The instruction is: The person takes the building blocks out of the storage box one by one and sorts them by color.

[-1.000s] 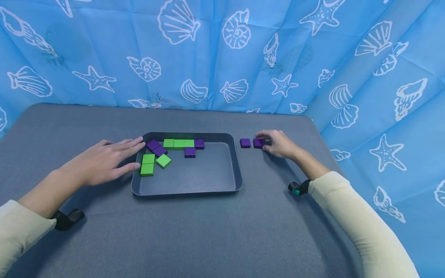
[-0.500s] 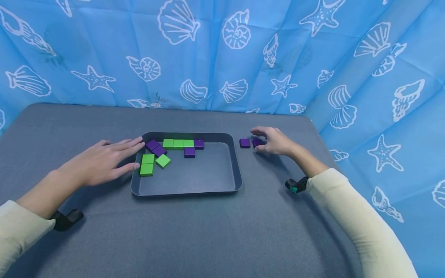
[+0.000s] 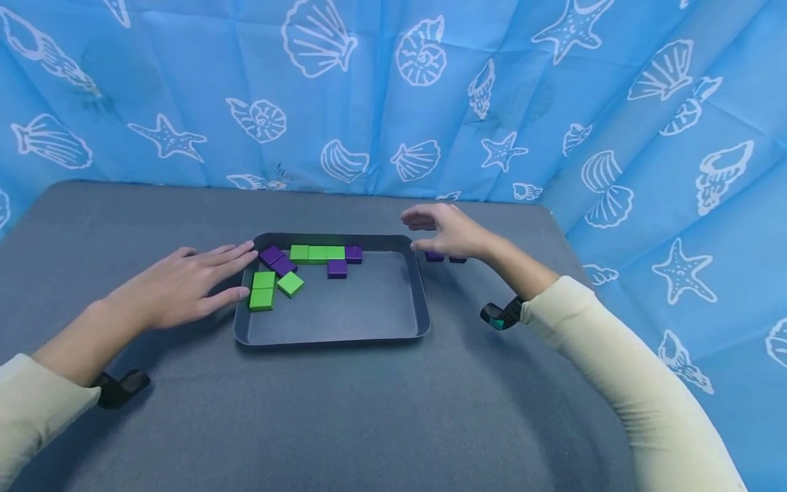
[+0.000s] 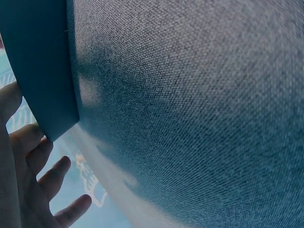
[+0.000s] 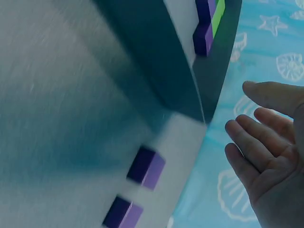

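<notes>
My left hand (image 3: 181, 285) lies with straight fingers at the left rim of a dark grey baking tray (image 3: 344, 311). In the left wrist view its fingertips (image 4: 35, 135) touch the tray's outer wall (image 4: 45, 71). My right hand (image 3: 455, 232), fingers relaxed and nothing between them, hovers by the tray's back right corner. Below it on the table sit two purple square tiles, one nearer the tray (image 5: 146, 167) and one farther off (image 5: 122, 212). Inside the tray, green tiles (image 3: 317, 254) and purple tiles (image 3: 337, 268) gather at the back and left.
A grey cloth-covered table (image 3: 369, 417) carries the tray. Behind it and along the right side hangs a blue curtain (image 3: 381, 96) with white shells and starfish. Each wrist wears a black camera mount (image 3: 501, 314).
My right hand has let go of the farther purple tile, lifted and moved left toward the tray's corner. That tile stays on the table. My left hand has not moved.
</notes>
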